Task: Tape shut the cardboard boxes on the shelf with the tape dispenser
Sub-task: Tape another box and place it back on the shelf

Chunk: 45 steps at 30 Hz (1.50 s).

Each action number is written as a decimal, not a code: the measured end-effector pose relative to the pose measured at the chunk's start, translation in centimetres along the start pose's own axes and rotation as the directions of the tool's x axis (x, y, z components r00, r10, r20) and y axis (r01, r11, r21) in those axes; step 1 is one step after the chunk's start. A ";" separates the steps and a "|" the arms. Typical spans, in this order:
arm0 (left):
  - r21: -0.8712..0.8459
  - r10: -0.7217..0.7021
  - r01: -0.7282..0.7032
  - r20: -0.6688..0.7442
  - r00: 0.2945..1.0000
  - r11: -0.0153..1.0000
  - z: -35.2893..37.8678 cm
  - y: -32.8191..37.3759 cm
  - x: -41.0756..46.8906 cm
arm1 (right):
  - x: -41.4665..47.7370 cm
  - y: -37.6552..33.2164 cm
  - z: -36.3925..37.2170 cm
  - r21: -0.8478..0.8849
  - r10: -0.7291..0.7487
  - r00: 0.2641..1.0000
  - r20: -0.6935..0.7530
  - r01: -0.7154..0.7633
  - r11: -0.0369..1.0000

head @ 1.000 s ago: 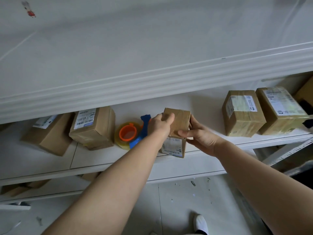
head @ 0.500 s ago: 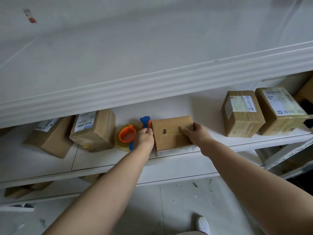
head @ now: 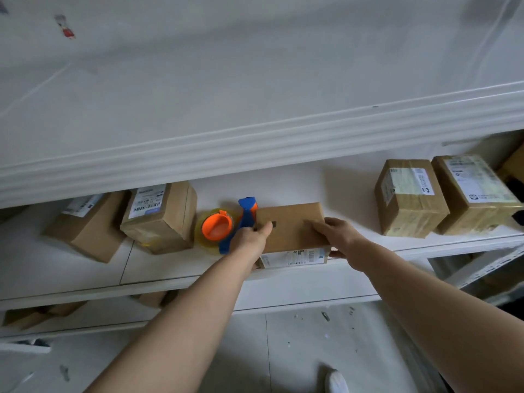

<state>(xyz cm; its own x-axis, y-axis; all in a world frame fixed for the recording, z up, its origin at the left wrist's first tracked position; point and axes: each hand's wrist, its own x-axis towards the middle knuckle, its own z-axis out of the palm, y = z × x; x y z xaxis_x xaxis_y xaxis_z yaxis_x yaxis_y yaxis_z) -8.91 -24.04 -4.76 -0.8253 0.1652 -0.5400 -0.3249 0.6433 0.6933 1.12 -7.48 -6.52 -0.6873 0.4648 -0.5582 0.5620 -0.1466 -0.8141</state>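
Note:
A small cardboard box (head: 292, 225) lies flat at the front edge of the white shelf (head: 170, 268), its shipping label facing me. My left hand (head: 249, 239) grips the box's left end, thumb on top. My right hand (head: 337, 236) holds the right end, with fingers on top and the thumb under the front corner. The tape dispenser (head: 217, 225), with a blue handle, an orange hub and a clear tape roll, lies on the shelf just left of the box, right behind my left hand. I cannot see whether my left fingers touch its handle.
Two labelled boxes (head: 161, 219) (head: 85, 228) stand to the left of the dispenser. Two taped boxes (head: 408, 199) (head: 476, 194) stand at the right. The upper shelf's thick edge (head: 255, 146) overhangs. More cardboard (head: 28, 316) lies on a lower shelf, and my shoe (head: 336, 381) is on the floor.
The box was held upright, then laid flat on the shelf edge. My left hand dropped toward the dispenser and now has its thumb on the box's left end; my right hand stayed on the right end.

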 end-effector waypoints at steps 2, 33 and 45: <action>0.037 -0.031 0.032 -0.009 0.999 0.999 0.3 0.4 -0.4 | -0.7 -0.1 1.1 -0.137 -0.033 0.999 -0.036 0.028 0.990; -0.522 0.088 -0.034 0.079 0.993 0.852 0.8 4.3 -0.1 | -3.4 -1.4 -1.0 -0.601 -0.306 0.946 -0.107 0.184 0.778; -0.451 0.192 -0.143 0.063 0.979 0.881 3.9 7.0 -0.8 | -0.3 -2.9 -2.5 -0.935 -0.362 0.914 -0.184 -0.050 0.350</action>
<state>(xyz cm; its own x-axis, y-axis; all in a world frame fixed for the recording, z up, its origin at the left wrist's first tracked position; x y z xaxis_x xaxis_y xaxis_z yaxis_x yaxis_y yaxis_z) -8.69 -16.81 -1.33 -0.8417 0.3317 -0.4260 -0.3762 0.2055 0.9035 0.85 -4.98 -3.63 -0.7468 0.6385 -0.1862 0.6614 0.7423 -0.1072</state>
